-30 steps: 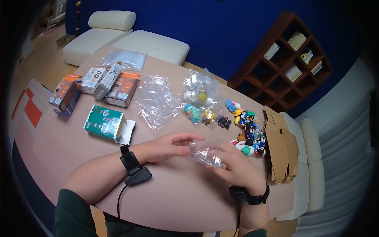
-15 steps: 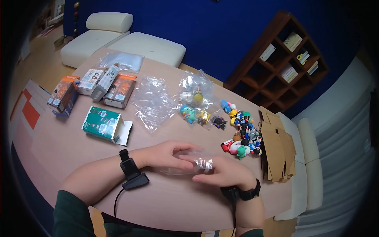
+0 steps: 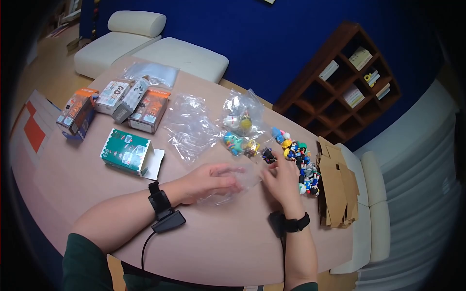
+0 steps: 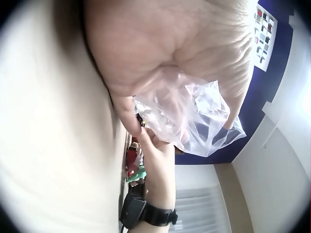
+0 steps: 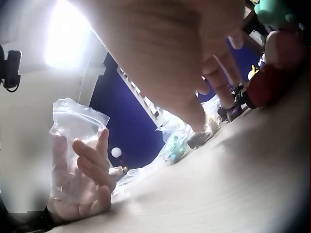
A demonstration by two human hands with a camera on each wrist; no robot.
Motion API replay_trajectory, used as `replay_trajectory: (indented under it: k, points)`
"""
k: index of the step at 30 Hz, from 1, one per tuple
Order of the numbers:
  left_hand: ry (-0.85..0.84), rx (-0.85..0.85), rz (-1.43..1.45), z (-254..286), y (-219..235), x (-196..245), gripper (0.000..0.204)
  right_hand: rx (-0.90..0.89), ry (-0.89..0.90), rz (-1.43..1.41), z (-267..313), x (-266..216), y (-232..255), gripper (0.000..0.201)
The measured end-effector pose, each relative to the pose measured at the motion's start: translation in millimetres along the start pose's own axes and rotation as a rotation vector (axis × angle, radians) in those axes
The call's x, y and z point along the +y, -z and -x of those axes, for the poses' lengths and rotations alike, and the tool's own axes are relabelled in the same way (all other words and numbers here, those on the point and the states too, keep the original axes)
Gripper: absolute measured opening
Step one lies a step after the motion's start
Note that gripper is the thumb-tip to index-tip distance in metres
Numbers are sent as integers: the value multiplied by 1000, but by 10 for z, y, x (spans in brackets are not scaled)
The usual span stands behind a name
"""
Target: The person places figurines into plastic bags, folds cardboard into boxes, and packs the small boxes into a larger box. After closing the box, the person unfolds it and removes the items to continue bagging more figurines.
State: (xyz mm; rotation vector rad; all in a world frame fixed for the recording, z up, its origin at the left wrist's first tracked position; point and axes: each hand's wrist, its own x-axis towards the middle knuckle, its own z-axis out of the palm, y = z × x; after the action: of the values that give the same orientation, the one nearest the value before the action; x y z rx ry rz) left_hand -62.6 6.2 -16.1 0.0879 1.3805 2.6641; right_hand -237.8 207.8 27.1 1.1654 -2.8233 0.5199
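A small clear zip bag (image 3: 248, 177) lies across the palm of my left hand (image 3: 208, 185), held between its thumb and fingers. The right wrist view shows the bag's zip edge (image 5: 80, 115) standing up above those fingers. My right hand (image 3: 285, 180) reaches forward over the table, with fingertips right at a small dark figurine (image 3: 268, 154). From the right wrist, thumb and fingers point down beside the dark figurine (image 5: 236, 102), with a gap between them. Close by lie a teal figurine (image 3: 233, 143) and a yellow-brown one (image 3: 251, 147). A heap of figurines (image 3: 305, 167) is partly hidden by my right hand.
Flattened brown cardboard (image 3: 340, 186) lies along the right edge. Behind the hands are a crumpled clear bag (image 3: 190, 128) and a bag with toys inside (image 3: 242, 114). At left stand a green box (image 3: 122, 150), an orange-topped box (image 3: 76, 114) and several other boxes.
My right hand has let go of the clear bag and moved forward to the dark figurine. The left hand keeps the bag, after both hands handled it together.
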Motion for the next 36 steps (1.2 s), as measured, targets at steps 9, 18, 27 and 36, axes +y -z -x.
replay_trajectory:
  k: [9,18,27,36]
  points:
    - [15,-24,-36,-2,13,30,64,67,171,243,53,107,-137,68]
    - [-14,-33,11,-5,6,21,67,-4,312,-173,108,-27,-45,63]
    - [-39,-55,34,-10,21,11,68,-223,272,-161,208,-187,148,57]
    - [-33,36,43,25,-54,53,68,14,184,-331,157,-328,225,41]
